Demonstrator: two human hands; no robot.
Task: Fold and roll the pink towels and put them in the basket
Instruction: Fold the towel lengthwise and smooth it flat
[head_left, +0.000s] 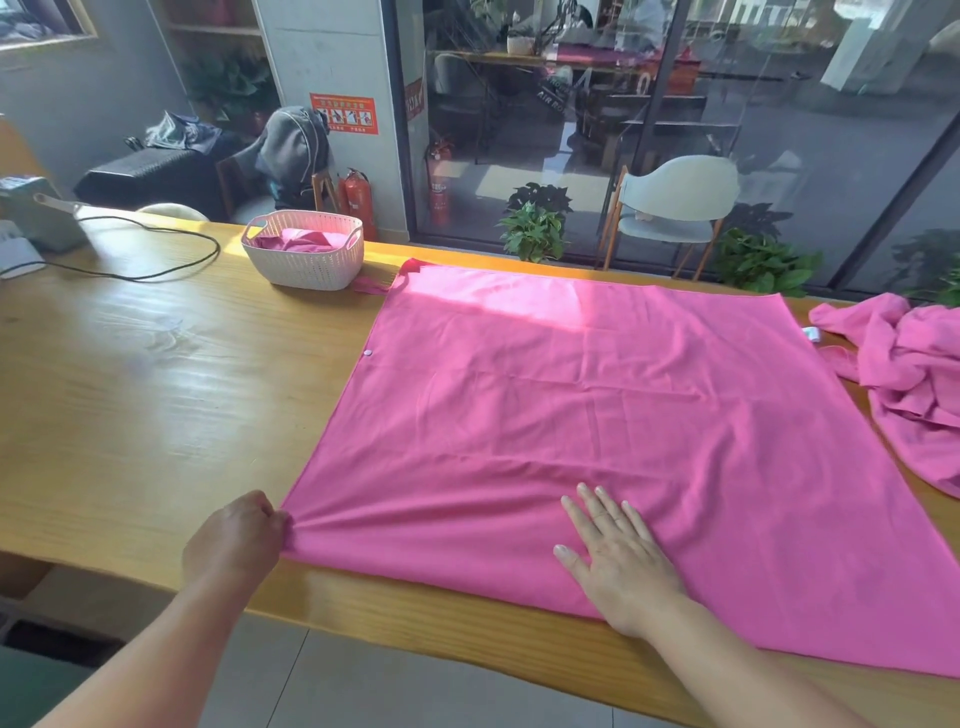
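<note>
A large pink towel (597, 415) lies spread flat on the wooden table (156, 395). My left hand (236, 540) pinches its near left corner, and the cloth puckers toward that grip. My right hand (618, 558) rests flat on the towel near its front edge, fingers straight and spread. A white woven basket (304, 260) stands at the table's far side, left of the towel, with pink cloth (304, 241) inside it. More pink towels (914, 379) lie crumpled in a heap at the right edge of the table.
A black cable (171, 254) loops across the far left of the table from a grey device (39, 215). A pale chair (675, 208), potted plants (535, 228) and fire extinguishers (358, 200) stand beyond the table by a glass wall.
</note>
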